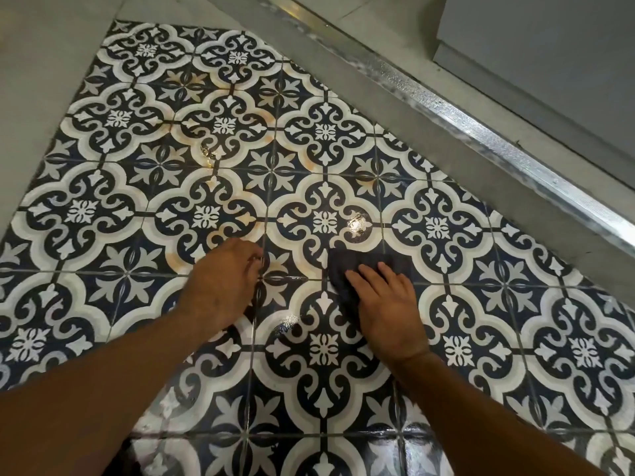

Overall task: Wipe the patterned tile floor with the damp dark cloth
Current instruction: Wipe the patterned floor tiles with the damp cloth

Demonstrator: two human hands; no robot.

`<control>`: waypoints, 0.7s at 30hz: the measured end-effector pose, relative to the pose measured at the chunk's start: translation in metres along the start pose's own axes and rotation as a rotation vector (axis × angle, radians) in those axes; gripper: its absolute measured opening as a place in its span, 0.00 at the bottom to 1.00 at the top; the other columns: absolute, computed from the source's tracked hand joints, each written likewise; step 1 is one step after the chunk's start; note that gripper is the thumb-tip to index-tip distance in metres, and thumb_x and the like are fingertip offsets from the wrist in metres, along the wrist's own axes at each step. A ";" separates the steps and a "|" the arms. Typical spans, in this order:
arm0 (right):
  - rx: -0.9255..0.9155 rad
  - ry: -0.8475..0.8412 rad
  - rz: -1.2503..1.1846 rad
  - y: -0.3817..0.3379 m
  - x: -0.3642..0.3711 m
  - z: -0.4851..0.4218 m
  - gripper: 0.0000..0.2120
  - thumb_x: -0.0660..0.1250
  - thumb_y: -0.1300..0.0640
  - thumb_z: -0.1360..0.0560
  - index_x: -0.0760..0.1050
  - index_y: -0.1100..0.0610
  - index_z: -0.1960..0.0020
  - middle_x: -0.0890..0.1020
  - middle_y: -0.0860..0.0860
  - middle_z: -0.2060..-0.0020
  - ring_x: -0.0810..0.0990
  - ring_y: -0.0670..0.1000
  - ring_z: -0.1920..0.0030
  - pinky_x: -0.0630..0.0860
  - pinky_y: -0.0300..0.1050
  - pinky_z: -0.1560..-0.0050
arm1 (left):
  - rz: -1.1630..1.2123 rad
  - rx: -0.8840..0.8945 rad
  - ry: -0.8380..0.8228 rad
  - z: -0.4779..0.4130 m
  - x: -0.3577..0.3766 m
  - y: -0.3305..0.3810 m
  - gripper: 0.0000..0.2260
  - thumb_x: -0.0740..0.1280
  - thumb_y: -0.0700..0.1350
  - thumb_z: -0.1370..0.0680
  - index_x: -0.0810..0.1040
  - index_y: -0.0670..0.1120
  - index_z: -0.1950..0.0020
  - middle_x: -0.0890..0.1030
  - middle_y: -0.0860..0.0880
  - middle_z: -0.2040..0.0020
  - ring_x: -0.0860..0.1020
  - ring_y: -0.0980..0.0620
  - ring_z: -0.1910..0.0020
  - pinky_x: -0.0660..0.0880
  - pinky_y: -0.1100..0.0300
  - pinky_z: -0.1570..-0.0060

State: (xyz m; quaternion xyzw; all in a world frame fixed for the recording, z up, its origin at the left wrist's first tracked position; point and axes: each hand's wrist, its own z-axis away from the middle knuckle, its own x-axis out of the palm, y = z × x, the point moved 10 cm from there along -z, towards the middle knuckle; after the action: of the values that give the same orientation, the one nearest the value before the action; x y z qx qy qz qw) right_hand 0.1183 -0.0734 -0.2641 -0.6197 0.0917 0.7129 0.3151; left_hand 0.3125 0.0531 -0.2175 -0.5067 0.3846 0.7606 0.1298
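cloth (368,263) flat on floor (220,125) under right hand (388,314)

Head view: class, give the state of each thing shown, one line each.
Blue-and-white patterned tile floor: glossy wet nearby, orange-stained farther off.
Left hand: fingertips on floor, holding nothing.
Right hand: fingers straight, pressing down.
Dark grey cloth: flat on floor, under right hand.

Navy-and-white floral tile floor (213,139); dark grey cloth (347,269).
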 end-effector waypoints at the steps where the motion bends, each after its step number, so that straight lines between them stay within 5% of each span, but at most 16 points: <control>1: -0.013 -0.015 -0.001 -0.001 0.001 0.000 0.24 0.52 0.53 0.20 0.62 0.50 0.24 0.66 0.53 0.25 0.55 0.60 0.24 0.47 0.61 0.26 | -0.017 -0.005 0.015 0.002 -0.005 -0.005 0.09 0.63 0.45 0.20 0.77 0.48 0.42 0.77 0.48 0.46 0.74 0.53 0.51 0.72 0.58 0.51; 5: -0.015 -0.024 -0.048 -0.001 0.003 0.001 0.22 0.53 0.55 0.18 0.63 0.52 0.24 0.62 0.53 0.24 0.50 0.59 0.22 0.41 0.61 0.25 | -0.102 0.037 0.068 0.003 -0.021 -0.010 0.10 0.63 0.44 0.20 0.78 0.44 0.42 0.78 0.44 0.46 0.75 0.46 0.47 0.72 0.52 0.48; 12: -0.128 0.042 -0.080 -0.013 -0.008 0.000 0.16 0.59 0.58 0.23 0.78 0.56 0.38 0.76 0.55 0.34 0.64 0.64 0.27 0.54 0.73 0.30 | -0.158 0.072 0.088 -0.003 -0.034 -0.013 0.12 0.63 0.46 0.20 0.78 0.43 0.40 0.79 0.43 0.45 0.75 0.44 0.46 0.71 0.50 0.46; 19: -0.095 0.157 -0.095 -0.008 -0.012 0.000 0.21 0.55 0.37 0.23 0.75 0.50 0.43 0.75 0.49 0.36 0.63 0.53 0.28 0.56 0.66 0.29 | -0.236 0.168 0.081 -0.001 -0.035 -0.012 0.12 0.65 0.46 0.22 0.80 0.41 0.43 0.81 0.42 0.48 0.76 0.42 0.50 0.75 0.46 0.50; 21: -0.042 0.149 -0.047 -0.006 -0.007 -0.006 0.25 0.52 0.33 0.23 0.71 0.49 0.38 0.69 0.52 0.31 0.58 0.55 0.26 0.49 0.68 0.28 | -0.258 0.192 0.080 0.000 -0.034 -0.014 0.12 0.66 0.46 0.22 0.80 0.41 0.43 0.81 0.42 0.48 0.77 0.42 0.50 0.75 0.44 0.50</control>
State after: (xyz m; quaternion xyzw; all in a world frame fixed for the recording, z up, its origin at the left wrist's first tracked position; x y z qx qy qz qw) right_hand 0.1270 -0.0740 -0.2576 -0.6794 0.0853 0.6590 0.3113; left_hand 0.3363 0.0685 -0.1940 -0.5670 0.3923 0.6765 0.2587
